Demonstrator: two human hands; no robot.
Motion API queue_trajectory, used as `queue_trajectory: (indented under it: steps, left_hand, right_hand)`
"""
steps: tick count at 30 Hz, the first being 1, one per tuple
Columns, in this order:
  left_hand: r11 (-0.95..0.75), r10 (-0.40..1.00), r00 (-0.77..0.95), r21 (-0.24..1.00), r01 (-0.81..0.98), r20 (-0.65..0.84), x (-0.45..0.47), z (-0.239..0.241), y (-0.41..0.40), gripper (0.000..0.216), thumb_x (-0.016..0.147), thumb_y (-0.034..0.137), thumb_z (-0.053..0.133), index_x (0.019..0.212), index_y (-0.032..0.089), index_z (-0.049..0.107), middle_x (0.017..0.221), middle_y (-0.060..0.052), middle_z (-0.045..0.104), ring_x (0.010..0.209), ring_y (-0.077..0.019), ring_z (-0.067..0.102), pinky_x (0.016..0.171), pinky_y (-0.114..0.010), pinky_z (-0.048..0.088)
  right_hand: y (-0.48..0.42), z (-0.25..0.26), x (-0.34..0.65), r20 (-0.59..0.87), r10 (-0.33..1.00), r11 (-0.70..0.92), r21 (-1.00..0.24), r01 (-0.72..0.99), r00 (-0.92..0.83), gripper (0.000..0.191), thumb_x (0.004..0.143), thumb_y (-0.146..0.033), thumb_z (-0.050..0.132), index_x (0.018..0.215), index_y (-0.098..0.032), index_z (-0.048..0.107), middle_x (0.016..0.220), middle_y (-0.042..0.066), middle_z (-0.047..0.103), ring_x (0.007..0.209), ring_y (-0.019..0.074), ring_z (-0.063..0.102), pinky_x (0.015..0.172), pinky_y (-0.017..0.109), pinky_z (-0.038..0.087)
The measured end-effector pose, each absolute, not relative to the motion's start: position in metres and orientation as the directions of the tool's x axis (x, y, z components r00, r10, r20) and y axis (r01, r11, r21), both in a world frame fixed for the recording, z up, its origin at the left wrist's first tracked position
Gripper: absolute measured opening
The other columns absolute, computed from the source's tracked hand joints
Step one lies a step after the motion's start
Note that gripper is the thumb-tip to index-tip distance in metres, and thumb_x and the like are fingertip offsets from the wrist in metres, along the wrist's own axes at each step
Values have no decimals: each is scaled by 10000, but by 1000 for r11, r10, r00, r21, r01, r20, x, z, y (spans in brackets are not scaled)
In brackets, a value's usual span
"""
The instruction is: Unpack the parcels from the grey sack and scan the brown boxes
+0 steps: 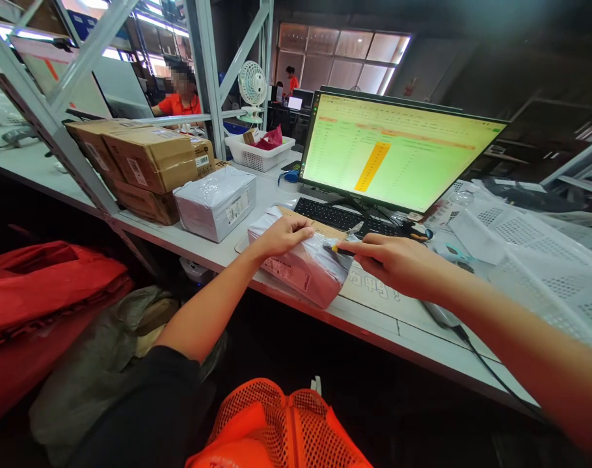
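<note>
A parcel [298, 270] in white plastic wrapping lies at the table's front edge, with torn plastic along its top and brown cardboard showing at the back. My left hand [286, 235] is closed on the wrapping at the parcel's top. From the right, my right hand [381, 257] grips a utility knife [342, 250] with black and yellow parts, its tip against the top of the wrapping. The blade itself is too small to make out. A loose flap of clear plastic stands up just behind the knife.
Left of the parcel sits another white-wrapped box [218, 203], then stacked brown cartons [149, 159] by a metal rack post. Behind are a keyboard [345, 214], a monitor [398, 153] and a white basket [261, 153]. White perforated baskets [535, 253] crowd the right. A co-worker [181, 97] is beyond the rack.
</note>
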State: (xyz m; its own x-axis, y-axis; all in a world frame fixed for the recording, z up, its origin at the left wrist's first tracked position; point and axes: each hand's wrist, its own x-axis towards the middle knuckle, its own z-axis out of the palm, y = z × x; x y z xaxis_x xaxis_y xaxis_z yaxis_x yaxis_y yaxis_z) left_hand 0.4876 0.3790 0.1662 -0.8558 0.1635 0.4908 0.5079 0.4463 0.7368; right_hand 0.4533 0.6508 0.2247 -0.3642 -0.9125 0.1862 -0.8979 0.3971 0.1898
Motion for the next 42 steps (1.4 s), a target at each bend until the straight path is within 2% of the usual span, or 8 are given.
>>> queue_trajectory:
  steps: [4,8,13,17,24,30,35,42]
  left_hand:
    - [453,180,-853,728,515,491,487,167,380,374,912,469,535,677,189,453,676,22,392,655,-129,368,610,-279,293]
    - [422,199,-856,747,515,478,493,167,380,367,912,464,532,683,192,444,681,26,385,649,-126,365,613,-282,284]
    - [447,217,-853,729,519,475,491,169,385,368,882,420,544,635,199,382,641,38,352,616,-116,341,601,-279,264]
    - [511,228,-859,695,506,458,485,174,392,309,859,402,560,650,187,484,640,30,459,628,-127,422,613,-273,314]
    - [706,314,-884,537,461,347,483,187,398,340,868,505,665,888,177,754,869,-42,726,797,-198,621,696,-284,399]
    - [826,355,-891,350,441,284,487,195,422,235,904,368,644,901,159,753,863,-61,741,752,-200,618,656,-288,373]
    - [802,277,-871,401,443,407,493,180,443,231,955,263,523,990,165,729,989,-69,750,878,-211,638,753,-302,420]
    - [804,58,-774,430,410,630,490,152,454,302,854,283,552,588,204,431,599,1,496,633,-156,434,640,-314,307]
  right_hand:
    - [655,239,441,143,-898,437,393,-809,-416,507,1013,-320,457,1495,-459,531,1006,62,654,570,115,462,546,285,235]
    - [690,270,407,225,-685,693,496,-523,-693,526,992,-315,472,1502,-422,542,967,113,641,568,161,434,566,320,252]
    - [731,251,386,429,-671,732,255,-632,-604,484,1036,-436,389,1461,-350,604,1071,121,676,754,237,589,662,367,412]
    - [728,172,387,348,-629,747,23,-665,-695,473,1008,-356,432,1407,-227,650,966,106,710,826,231,655,715,337,502]
    - [717,73,395,220,-517,853,48,-520,-827,438,996,-290,495,1388,-177,655,1033,158,694,919,276,703,751,354,546]
    - [681,141,397,648,-513,491,-317,-812,-563,393,1005,-420,503,1257,-199,708,1237,140,675,1173,266,636,1047,463,495]
    - [624,159,403,635,-608,133,-510,-850,-477,445,971,-571,517,839,-214,748,1133,105,732,1076,233,668,992,408,514]
    - [603,123,399,632,-132,-46,-773,-632,-764,457,900,-576,608,638,-210,685,806,58,713,772,182,648,715,320,503]
